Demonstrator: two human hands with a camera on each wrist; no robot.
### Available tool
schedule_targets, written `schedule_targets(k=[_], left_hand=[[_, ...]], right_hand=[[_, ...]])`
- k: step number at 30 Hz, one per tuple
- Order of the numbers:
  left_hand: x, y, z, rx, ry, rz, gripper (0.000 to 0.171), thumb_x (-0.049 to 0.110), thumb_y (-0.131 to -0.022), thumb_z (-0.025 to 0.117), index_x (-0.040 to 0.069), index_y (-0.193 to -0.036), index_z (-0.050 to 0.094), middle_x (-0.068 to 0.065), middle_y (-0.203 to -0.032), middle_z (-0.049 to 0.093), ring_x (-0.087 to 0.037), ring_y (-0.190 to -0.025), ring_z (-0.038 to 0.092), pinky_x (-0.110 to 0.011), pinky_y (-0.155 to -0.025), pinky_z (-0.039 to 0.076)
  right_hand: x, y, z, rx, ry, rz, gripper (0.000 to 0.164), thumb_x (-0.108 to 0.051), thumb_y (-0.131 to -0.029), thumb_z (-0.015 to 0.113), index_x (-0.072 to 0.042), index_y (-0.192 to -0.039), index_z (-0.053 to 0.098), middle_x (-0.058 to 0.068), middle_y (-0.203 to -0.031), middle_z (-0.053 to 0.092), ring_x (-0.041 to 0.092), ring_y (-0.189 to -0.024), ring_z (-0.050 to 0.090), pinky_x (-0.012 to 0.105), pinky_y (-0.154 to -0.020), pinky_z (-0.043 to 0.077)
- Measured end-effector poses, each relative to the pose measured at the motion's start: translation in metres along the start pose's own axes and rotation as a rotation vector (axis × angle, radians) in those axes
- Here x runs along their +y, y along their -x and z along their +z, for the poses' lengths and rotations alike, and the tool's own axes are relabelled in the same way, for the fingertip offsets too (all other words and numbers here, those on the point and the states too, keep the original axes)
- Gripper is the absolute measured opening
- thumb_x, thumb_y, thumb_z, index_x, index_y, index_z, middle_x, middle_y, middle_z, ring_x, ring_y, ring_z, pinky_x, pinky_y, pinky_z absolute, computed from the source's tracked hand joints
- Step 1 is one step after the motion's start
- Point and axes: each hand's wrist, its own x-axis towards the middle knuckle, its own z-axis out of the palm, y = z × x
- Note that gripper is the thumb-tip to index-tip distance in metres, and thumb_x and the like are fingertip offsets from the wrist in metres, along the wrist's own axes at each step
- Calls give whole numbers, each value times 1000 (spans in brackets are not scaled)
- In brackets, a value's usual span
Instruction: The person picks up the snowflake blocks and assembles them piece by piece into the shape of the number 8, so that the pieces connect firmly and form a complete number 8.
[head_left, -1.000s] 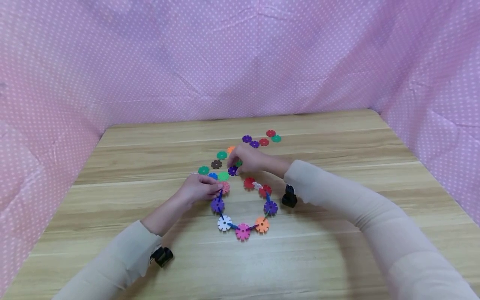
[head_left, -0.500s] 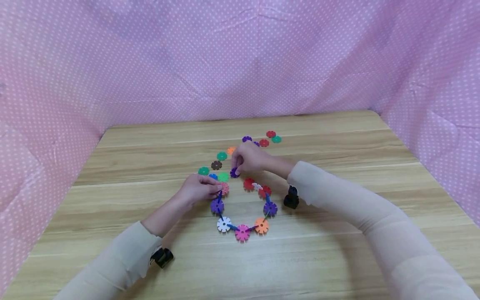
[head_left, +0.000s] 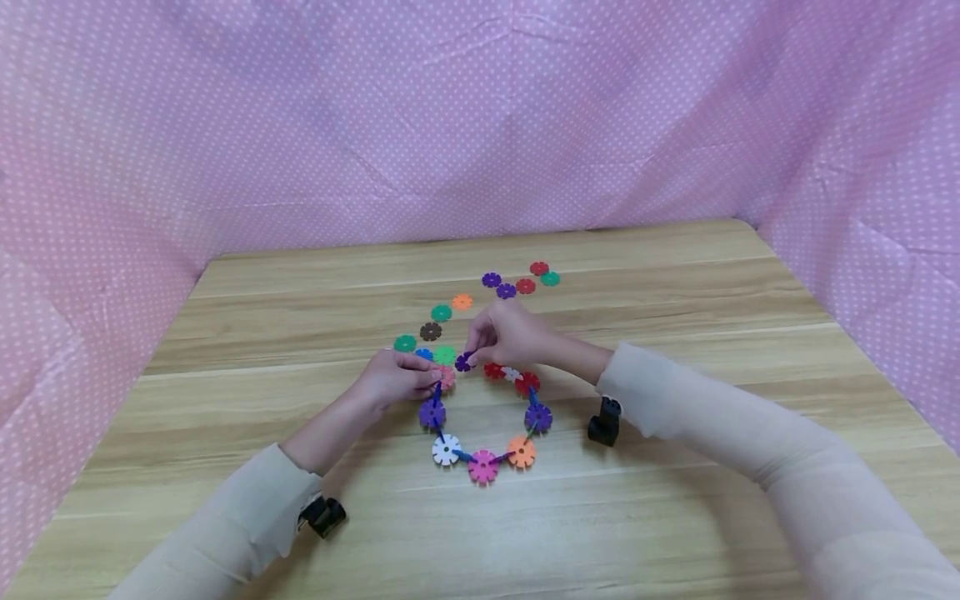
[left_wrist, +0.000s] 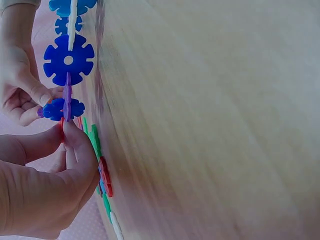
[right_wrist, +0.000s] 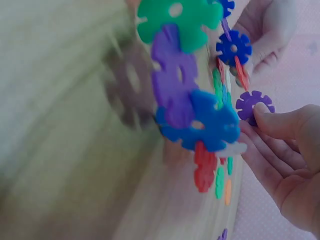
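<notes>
A chain of notched, flower-shaped plastic discs curves in a loop with a gap at its far side; its pink disc point(head_left: 483, 467) lies nearest the person. My left hand point(head_left: 393, 383) pinches the coral disc point(head_left: 447, 379) at the chain's left end, seen edge-on and reddish in the left wrist view. Between thumb and fingers, my right hand point(head_left: 512, 335) holds a loose purple disc point(right_wrist: 248, 106), just to the right of the coral one and apart from it. The chain's other end, a red disc point(head_left: 493, 371), lies below my right hand.
Beyond the hands several loose discs lie flat on the wooden table point(head_left: 645, 517), among them a light green disc point(head_left: 444, 355), a brown disc point(head_left: 431, 332) and an orange disc point(head_left: 462, 302). A farther group includes a purple disc point(head_left: 491, 280). Pink dotted cloth point(head_left: 480, 125) hangs around the table.
My right hand has picked up the purple disc from among the loose ones and brought it nearer, towards the coral disc. The left hand has stayed in place.
</notes>
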Motion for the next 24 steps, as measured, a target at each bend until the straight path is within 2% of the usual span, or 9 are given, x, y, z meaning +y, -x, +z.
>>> schedule_targets(k=[9, 24], left_hand=[[1, 1, 0, -18, 5, 0, 26, 8, -93, 62, -4, -116, 65, -12, -104, 73, -4, -74, 65, -26, -82, 59], [2, 1, 3, 9, 73, -38, 25, 5, -91, 64, -5, -113, 66, -4, -91, 67, -6, -70, 62, -16, -69, 57]], right_hand=[[0, 3, 9, 59, 1, -54, 8, 0, -79, 76, -6, -75, 74, 6, -77, 75, 7, -68, 68, 15, -63, 57], [1, 0, 17, 114, 8, -97, 9, 2, -79, 75, -6, -74, 74, 6, -75, 75, 5, -63, 64, 14, -59, 55]])
